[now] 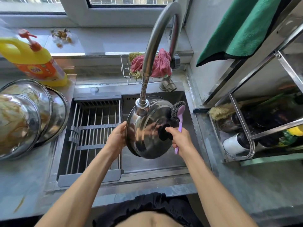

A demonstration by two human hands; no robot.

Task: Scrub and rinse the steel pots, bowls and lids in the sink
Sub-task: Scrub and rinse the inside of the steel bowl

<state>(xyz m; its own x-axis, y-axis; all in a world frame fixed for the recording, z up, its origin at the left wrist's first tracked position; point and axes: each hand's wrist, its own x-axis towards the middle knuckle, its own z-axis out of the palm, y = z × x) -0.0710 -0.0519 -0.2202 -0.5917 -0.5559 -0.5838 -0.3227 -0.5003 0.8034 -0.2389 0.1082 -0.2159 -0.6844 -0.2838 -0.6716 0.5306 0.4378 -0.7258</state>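
Observation:
A domed steel lid (147,128) with a black knob (164,133) is held tilted over the sink (157,164), under the faucet head (142,108). My left hand (117,136) grips the lid's left rim. My right hand (180,140) grips the purple handle of a steel-wool scrubber (177,111), and its index finger reaches to the knob. The scrubber's wire head lies against the lid's upper right edge. Several dirty steel bowls and lids (27,118) are stacked upside down on the counter at left.
A grey roll-up drying rack (96,133) covers the sink's left half. A yellow detergent bottle (32,61) stands at the back left. Pink cloths (160,64) lie in a wire caddy behind the faucet. A steel shelf rack (255,125) with bottles and a green towel (249,28) is at right.

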